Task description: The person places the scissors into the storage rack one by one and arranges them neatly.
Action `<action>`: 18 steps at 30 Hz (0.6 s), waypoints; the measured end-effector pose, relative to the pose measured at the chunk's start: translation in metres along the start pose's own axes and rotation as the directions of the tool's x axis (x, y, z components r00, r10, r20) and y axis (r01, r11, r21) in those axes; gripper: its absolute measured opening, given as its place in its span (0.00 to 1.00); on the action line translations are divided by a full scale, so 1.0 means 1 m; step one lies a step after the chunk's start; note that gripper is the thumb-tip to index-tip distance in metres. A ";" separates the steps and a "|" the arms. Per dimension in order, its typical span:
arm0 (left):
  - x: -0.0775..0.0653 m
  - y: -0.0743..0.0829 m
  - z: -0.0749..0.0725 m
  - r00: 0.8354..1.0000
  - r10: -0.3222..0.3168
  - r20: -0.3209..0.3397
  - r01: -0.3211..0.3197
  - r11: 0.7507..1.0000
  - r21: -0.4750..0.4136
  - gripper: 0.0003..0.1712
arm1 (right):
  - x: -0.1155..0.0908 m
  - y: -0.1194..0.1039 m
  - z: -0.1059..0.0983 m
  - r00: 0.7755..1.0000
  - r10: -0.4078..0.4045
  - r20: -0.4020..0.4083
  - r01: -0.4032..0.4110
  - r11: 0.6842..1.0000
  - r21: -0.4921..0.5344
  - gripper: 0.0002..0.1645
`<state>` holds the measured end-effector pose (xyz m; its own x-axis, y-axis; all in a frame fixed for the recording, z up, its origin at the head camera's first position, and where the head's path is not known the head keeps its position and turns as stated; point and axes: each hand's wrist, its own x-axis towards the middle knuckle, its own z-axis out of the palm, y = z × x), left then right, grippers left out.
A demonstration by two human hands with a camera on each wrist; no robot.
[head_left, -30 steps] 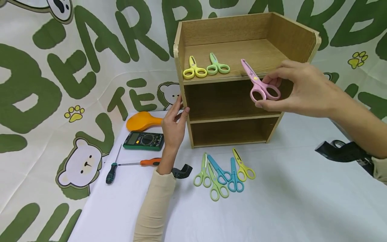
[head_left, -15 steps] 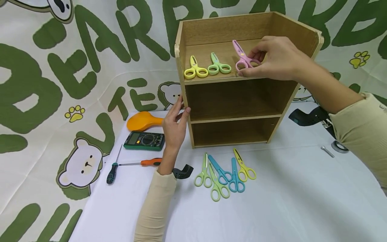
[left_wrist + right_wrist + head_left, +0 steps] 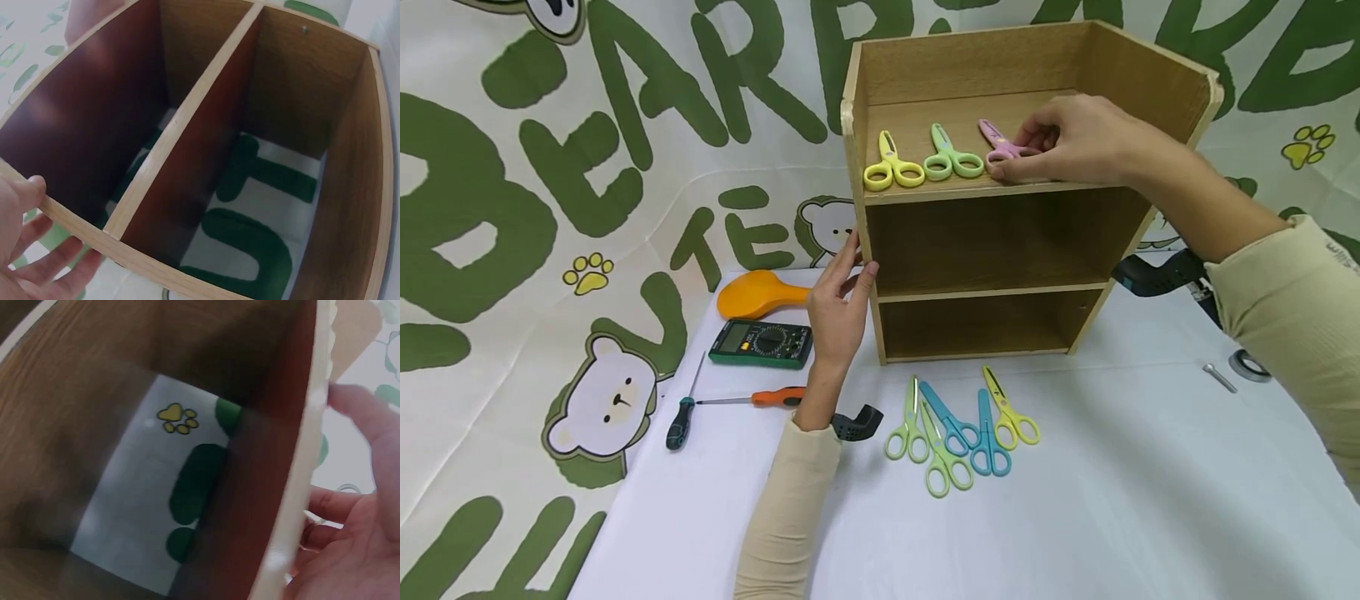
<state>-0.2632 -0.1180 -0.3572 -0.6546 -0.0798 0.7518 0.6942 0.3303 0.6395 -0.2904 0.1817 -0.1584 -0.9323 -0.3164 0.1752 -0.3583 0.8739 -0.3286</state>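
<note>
Pink scissors [image 3: 997, 140] lie on the top board of a wooden shelf [image 3: 970, 67], blades pointing back and left. My right hand [image 3: 1086, 137] pinches them by the handles, thumb at the board's front edge. To their left rest green scissors [image 3: 951, 154] and yellow scissors [image 3: 890, 162] in the same row. My left hand [image 3: 837, 321] grips the shelf's left side panel; in the left wrist view its thumb [image 3: 28, 190] is on the front edge, fingers outside. In the right wrist view, the board edge hides the scissors from the hand [image 3: 369, 544].
In front of the shelf lie several scissors, including blue scissors [image 3: 986, 437] and yellow scissors [image 3: 1009, 417]. At left are an orange spoon-shaped object [image 3: 752, 294], a multimeter [image 3: 760, 343] and two screwdrivers [image 3: 679, 423]. A bolt [image 3: 1219, 379] and a tape roll [image 3: 1251, 367] lie at right.
My right hand has carried the pink scissors from in front of the shelf up and left, then lowered them onto the top board. The left hand keeps its hold.
</note>
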 end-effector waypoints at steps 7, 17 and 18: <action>0.000 -0.001 0.001 1.000 0.020 0.011 -0.020 1.000 -0.018 0.29 | -0.029 -0.001 -0.002 0.986 -0.054 -0.155 0.043 0.996 -0.076 0.37; 0.002 -0.004 0.002 0.999 0.040 -0.002 -0.040 0.999 -0.029 0.29 | -0.106 0.005 0.049 0.883 -0.330 -0.335 0.327 0.943 -0.068 0.24; 0.002 -0.004 0.001 0.999 0.037 0.000 -0.037 0.999 -0.025 0.29 | -0.112 0.007 0.059 0.886 -0.335 -0.321 0.336 0.940 -0.053 0.23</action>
<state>-0.2672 -0.1186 -0.3586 -0.6283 -0.0675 0.7750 0.7253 0.3093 0.6150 -0.1909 0.2012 -0.2348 -0.6900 -0.4545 0.5633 -0.6479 0.7347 -0.2008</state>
